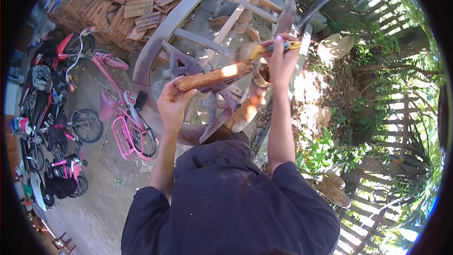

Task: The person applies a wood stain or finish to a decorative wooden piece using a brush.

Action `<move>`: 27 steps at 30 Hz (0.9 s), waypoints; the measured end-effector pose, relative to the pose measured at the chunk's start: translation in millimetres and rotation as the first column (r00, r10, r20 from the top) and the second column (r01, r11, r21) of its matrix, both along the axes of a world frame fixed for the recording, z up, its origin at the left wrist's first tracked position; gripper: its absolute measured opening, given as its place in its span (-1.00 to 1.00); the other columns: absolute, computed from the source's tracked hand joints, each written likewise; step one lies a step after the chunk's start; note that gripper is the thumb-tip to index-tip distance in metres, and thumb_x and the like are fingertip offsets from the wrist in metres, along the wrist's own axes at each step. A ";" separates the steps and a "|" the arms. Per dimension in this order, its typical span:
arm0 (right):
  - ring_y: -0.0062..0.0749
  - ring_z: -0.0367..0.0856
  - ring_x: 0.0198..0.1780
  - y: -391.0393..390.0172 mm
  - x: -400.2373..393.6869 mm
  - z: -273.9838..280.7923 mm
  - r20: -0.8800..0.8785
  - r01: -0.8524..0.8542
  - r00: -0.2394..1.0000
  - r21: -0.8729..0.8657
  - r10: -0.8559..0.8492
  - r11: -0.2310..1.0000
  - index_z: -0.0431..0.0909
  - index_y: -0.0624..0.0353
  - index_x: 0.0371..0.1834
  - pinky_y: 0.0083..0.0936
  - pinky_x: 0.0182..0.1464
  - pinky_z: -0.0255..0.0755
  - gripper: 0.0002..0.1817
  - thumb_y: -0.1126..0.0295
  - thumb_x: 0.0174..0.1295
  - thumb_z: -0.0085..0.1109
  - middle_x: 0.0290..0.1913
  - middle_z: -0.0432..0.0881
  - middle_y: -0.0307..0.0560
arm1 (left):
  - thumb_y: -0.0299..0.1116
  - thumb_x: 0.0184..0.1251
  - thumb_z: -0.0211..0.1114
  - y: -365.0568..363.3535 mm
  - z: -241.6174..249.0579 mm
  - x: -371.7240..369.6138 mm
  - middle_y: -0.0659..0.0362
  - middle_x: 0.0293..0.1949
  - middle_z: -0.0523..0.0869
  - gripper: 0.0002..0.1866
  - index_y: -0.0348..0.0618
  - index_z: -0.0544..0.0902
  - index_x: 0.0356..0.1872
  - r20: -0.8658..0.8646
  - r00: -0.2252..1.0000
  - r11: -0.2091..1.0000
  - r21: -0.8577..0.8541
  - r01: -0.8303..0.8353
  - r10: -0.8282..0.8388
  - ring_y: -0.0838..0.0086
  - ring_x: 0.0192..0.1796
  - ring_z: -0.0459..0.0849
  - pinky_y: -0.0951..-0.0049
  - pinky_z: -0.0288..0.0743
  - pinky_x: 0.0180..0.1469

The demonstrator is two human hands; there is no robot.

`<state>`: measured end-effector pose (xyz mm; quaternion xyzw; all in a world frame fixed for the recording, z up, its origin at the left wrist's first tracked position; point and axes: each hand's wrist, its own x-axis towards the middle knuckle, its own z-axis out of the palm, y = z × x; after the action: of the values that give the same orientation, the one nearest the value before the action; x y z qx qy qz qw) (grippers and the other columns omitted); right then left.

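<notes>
We judge we are mid-coat: our left hand (172, 101) grips the wooden stick (214, 76) above the big wheel (155, 42), our right hand (281, 56) pinches the paintbrush (255, 51), needing steady strokes next.

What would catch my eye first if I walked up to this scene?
Likely the big wooden wheel at the centre, propped in front of the person. Their left hand grips a wooden spoke while the right hand holds a yellow-handled brush against it. A pink bicycle stands at left.
</notes>
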<state>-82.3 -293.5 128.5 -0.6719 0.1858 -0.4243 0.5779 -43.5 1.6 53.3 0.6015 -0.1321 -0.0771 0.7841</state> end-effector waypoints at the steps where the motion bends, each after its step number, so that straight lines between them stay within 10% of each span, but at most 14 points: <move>1: -0.40 0.81 -0.31 12.0 0.6 6.6 0.031 -0.092 0.995 0.070 0.090 0.993 0.41 0.30 0.10 -0.56 -0.38 0.68 -0.83 0.42 0.62 0.03 -0.29 0.78 0.01 | -0.77 0.29 0.48 -2.0 0.0 -0.9 0.02 0.13 0.78 -0.47 -0.41 0.58 0.29 0.000 1.000 1.000 0.005 -0.002 0.002 0.42 0.17 0.77 0.41 0.65 0.31; 8: -0.45 0.74 -0.38 8.5 2.1 -44.5 0.005 -0.301 0.948 0.338 0.318 0.892 0.43 0.14 0.06 -0.56 -0.41 0.64 -0.87 0.34 0.63 0.08 -0.27 0.80 0.02 | -0.77 0.29 0.47 -1.4 12.2 -7.2 -0.03 0.14 0.78 -0.48 -0.43 0.57 0.27 0.087 0.996 0.990 0.137 -0.040 0.028 0.37 0.17 0.78 0.38 0.69 0.29; 15: -0.45 0.80 -0.43 -55.0 -23.8 -56.7 -0.248 0.291 0.919 -0.096 -0.306 0.952 0.52 0.28 0.03 -0.52 -0.41 0.63 -0.83 0.38 0.61 0.05 -0.38 0.83 -0.02 | -0.73 0.31 0.49 0.0 8.7 -17.2 -0.01 0.12 0.78 -0.51 -0.42 0.56 0.24 0.033 0.999 0.999 0.041 -0.004 0.003 0.39 0.15 0.78 0.40 0.70 0.25; 18: -0.52 0.74 -0.49 -21.4 -28.5 -29.7 -0.112 0.306 0.941 -0.119 -0.319 0.945 0.45 0.32 0.09 -0.58 -0.49 0.60 -0.82 0.42 0.63 0.01 -0.34 0.81 0.00 | -0.74 0.29 0.50 -8.3 7.8 -21.3 -0.03 0.11 0.78 -0.52 -0.41 0.57 0.21 0.087 0.996 0.993 0.118 -0.011 0.001 0.38 0.15 0.79 0.41 0.71 0.25; 22: -0.52 0.73 -0.37 41.0 -37.9 -7.1 0.092 -0.073 0.995 0.349 0.043 0.934 0.38 0.28 0.16 -0.56 -0.35 0.59 -0.80 0.39 0.65 0.02 -0.27 0.80 0.06 | -0.74 0.27 0.52 -17.7 10.5 -21.9 -0.04 0.11 0.78 -0.51 -0.40 0.57 0.20 0.084 0.995 0.995 0.096 0.039 -0.047 0.37 0.16 0.79 0.39 0.70 0.27; 27: -0.47 0.75 -0.38 30.6 -41.0 -51.1 0.028 -0.066 0.998 0.393 0.060 0.917 0.39 0.25 0.11 -0.55 -0.38 0.60 -0.84 0.40 0.64 0.03 -0.25 0.80 0.07 | -0.76 0.27 0.51 -5.5 10.9 -14.6 -0.03 0.12 0.77 -0.50 -0.38 0.57 0.21 0.075 0.996 0.994 0.100 0.039 -0.047 0.37 0.16 0.78 0.38 0.69 0.29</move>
<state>-123.3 -262.9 77.5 -0.5443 0.2413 -0.3648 0.7159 -58.2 -3.8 64.1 0.6388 -0.1715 -0.0771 0.7460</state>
